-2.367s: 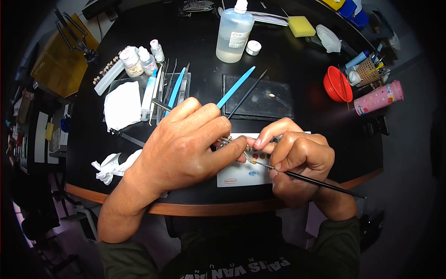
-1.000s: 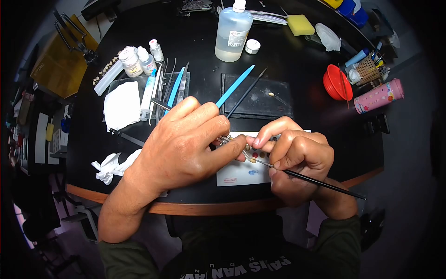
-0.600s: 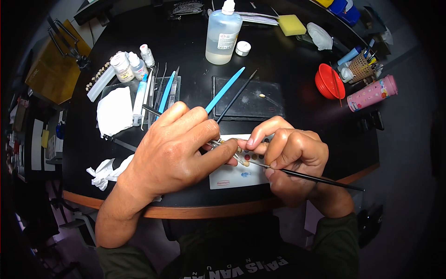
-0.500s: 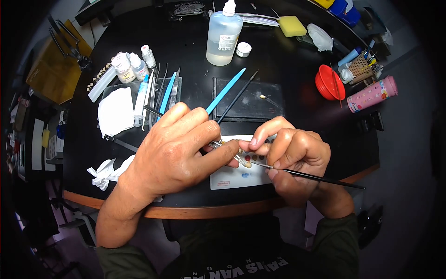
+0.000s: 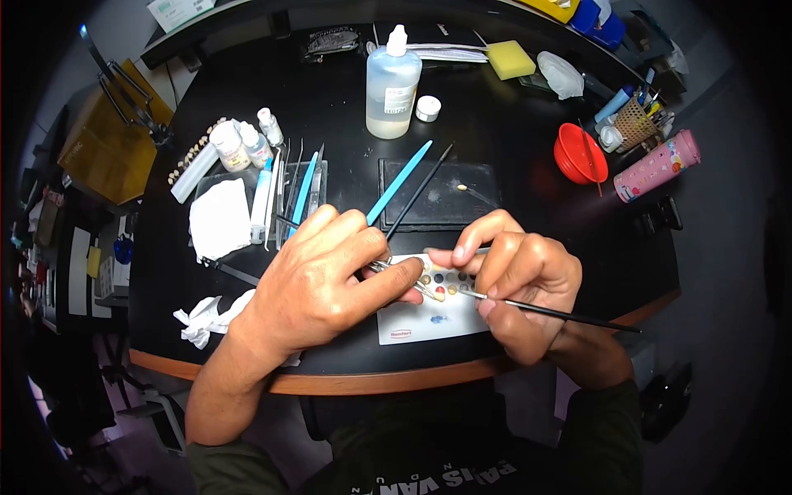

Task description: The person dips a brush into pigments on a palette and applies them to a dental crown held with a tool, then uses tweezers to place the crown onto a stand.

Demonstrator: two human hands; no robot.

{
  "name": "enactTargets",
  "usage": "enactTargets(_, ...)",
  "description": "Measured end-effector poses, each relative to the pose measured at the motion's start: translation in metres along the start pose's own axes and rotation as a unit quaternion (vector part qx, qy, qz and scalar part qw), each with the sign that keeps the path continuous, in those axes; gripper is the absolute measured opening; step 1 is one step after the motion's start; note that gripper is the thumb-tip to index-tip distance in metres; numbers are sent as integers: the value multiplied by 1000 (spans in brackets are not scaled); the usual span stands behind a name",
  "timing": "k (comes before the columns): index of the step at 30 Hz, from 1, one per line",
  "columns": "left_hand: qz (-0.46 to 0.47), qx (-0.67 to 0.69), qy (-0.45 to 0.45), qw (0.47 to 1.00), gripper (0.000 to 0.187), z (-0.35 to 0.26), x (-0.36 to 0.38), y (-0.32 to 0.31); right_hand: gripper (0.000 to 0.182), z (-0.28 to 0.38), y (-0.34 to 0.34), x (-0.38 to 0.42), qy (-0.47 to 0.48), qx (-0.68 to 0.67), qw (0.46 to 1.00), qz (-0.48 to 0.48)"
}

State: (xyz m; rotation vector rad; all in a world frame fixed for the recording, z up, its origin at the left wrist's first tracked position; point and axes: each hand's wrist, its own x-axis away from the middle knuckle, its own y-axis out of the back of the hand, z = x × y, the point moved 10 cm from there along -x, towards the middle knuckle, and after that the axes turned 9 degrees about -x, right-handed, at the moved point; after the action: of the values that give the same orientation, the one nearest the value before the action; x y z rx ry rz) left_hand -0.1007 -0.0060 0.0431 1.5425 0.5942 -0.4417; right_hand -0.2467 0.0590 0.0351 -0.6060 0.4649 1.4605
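My left hand is closed around a metal clamp, most of it hidden under the fingers. At the clamp's end sits a small ivory-coloured tooth crown. In my right hand is a thin brush with a black handle and silver ferrule. Its tip points left toward the crown, a small gap between them. Beneath both hands lies a white palette with several round colour wells and a blue smear.
Behind my hands, a dark slab carries a blue-handled tool and another brush. A clear bottle stands farther back. A red bowl and pink flask are right; white tissue and small bottles are left.
The brush tip has drawn back to the right, away from the crown. My right index finger has moved off the left hand's fingertips. The whole view has shifted slightly.
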Motion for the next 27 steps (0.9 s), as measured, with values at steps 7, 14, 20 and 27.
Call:
enactTargets(7,3,201,203,958,23,31,4,4,11,5,24,-12,2,275,960,-54)
enactTargets(14,-40,717,421,555,28,53,37,-46,36,40,-1,-12,176,444,879,4)
enactTargets(20,-60,727,444,521,26,58,43,-59,21,24,-22,-6,150,473,865,73)
enactTargets(27,-89,718,458,516,20,56,42,-56,33,-5,-42,0,85,640,753,125)
